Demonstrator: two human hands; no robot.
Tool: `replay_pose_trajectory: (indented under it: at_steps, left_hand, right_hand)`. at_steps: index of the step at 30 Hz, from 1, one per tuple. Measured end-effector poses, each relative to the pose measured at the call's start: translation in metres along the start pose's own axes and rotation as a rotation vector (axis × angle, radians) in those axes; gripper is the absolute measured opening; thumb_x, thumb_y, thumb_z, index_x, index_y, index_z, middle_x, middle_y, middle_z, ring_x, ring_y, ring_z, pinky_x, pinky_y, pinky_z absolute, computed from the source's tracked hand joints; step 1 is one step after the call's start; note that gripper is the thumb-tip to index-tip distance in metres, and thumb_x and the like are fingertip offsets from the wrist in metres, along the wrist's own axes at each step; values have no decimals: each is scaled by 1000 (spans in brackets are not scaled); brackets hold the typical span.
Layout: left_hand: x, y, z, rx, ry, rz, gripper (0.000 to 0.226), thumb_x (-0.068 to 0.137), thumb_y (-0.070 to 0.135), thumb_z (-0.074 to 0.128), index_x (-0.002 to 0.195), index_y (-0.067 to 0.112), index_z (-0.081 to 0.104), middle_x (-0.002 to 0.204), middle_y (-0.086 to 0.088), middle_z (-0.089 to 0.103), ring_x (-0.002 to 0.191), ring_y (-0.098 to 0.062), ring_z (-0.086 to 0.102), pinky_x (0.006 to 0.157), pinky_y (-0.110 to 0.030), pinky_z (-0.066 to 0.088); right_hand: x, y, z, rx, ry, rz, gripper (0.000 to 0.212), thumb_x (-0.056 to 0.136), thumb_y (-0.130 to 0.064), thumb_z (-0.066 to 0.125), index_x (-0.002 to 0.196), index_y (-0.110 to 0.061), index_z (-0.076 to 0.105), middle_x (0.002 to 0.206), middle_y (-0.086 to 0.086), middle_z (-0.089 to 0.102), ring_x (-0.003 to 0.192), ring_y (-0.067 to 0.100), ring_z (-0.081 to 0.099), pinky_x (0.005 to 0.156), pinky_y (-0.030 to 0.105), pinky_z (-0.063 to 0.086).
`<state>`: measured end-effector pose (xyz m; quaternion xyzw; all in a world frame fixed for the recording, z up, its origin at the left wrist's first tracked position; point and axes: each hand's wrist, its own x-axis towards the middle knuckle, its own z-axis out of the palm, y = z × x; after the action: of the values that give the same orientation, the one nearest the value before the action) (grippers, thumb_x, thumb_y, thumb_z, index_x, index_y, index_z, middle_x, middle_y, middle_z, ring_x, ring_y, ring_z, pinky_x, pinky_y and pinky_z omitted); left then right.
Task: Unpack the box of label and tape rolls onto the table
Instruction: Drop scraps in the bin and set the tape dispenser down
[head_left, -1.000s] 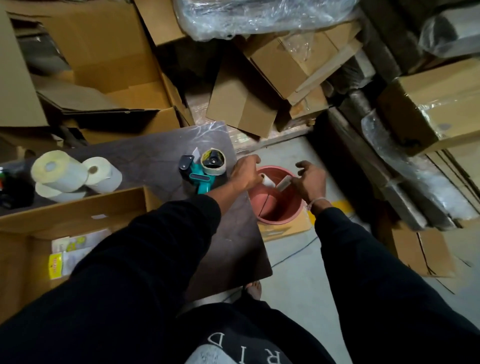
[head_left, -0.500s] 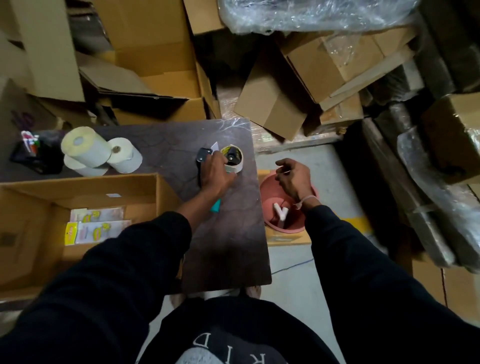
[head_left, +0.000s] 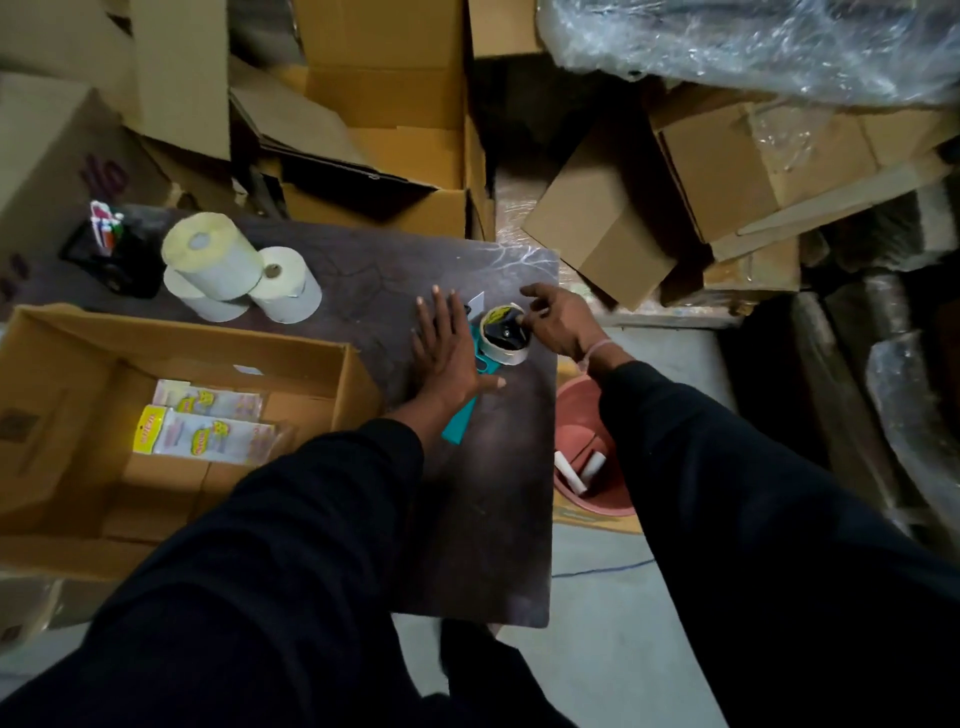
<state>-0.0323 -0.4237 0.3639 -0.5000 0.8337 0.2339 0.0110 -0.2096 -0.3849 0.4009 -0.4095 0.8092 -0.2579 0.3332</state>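
Head view: we note the left hand (head_left: 447, 358) at frame centre, fingers spread flat, pressing on the teal tape dispenser (head_left: 470, 402) on the dark table (head_left: 498, 545). The right hand (head_left: 558, 325), fingers loosely curled, touches the dispenser's tape roll (head_left: 501, 343). Three label rolls (head_left: 236, 273) sit on the table upper left. The open box (head_left: 171, 343) at left holds packets (head_left: 208, 434). A pink bucket (head_left: 587, 415) stands right of the table.

Single head view, looking steeply down, close over table (head_left: 363, 270).
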Motion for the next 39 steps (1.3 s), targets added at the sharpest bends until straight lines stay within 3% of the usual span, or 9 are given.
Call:
replay_pose_trajectory:
  at_steps: [4,9,14,15,19,27,33,36,39]
  left_hand:
    - [18,-4,11,94,-47,79,145,69,70,79,160,11,-17,167,-16,-27,152,-46,-23,122,-68,7]
    - [23,-4,30,136,10,58,137,75,74,71,161,12,-16,168,-15,-24,151,-52,-18,122,-69,8]
    - [29,-4,36,170,9,34,138,73,78,68,161,11,-15,167,-17,-26,149,-56,-18,119,-70,3]
    - [29,-4,36,167,5,32,139,72,78,68,161,11,-15,167,-17,-26,149,-56,-18,119,-70,3]
    - [28,-2,32,195,-3,32,139,72,81,66,161,10,-14,168,-19,-23,152,-55,-11,122,-66,8]
    - [26,0,29,152,-20,24,141,70,83,65,161,12,-16,168,-16,-23,153,-53,-5,122,-62,11]
    - [21,1,23,133,-28,28,140,71,82,66,160,11,-16,168,-16,-22,153,-51,-8,125,-61,10]
    - [20,3,22,148,-38,24,142,69,84,65,160,11,-17,168,-16,-24,153,-51,-10,125,-62,10]
    - [20,5,19,150,-57,19,144,69,83,67,160,11,-18,167,-16,-25,153,-52,-12,124,-62,9]
  right_hand:
    - [18,-12,8,-233,-160,-99,57,96,-6,58,150,-19,46,147,10,53,132,26,53,109,27,40]
    - [31,-4,15,-283,-172,-81,42,93,-7,64,134,-13,61,131,10,64,121,25,59,103,28,45]
    - [41,9,20,-293,-135,-135,19,96,1,49,108,-10,60,84,5,56,77,22,54,50,11,50]
    - [44,11,19,-275,-151,-150,20,95,3,50,107,-10,60,83,5,56,75,21,55,51,12,52]
    - [47,5,19,-171,-115,-63,24,81,8,64,100,-6,71,99,10,70,95,25,65,88,36,58]
    - [50,13,23,-99,0,-18,28,72,-3,75,81,-29,69,86,-5,74,83,19,72,76,41,63]
    - [49,22,12,88,127,1,15,82,-18,76,83,-31,70,87,0,74,85,21,72,77,43,63]
    - [43,13,-3,119,143,15,10,87,-15,75,91,-24,71,87,-1,72,81,16,69,80,35,61]
    - [29,6,-12,123,150,13,8,90,-13,72,97,-17,72,92,8,73,81,24,72,73,41,63]
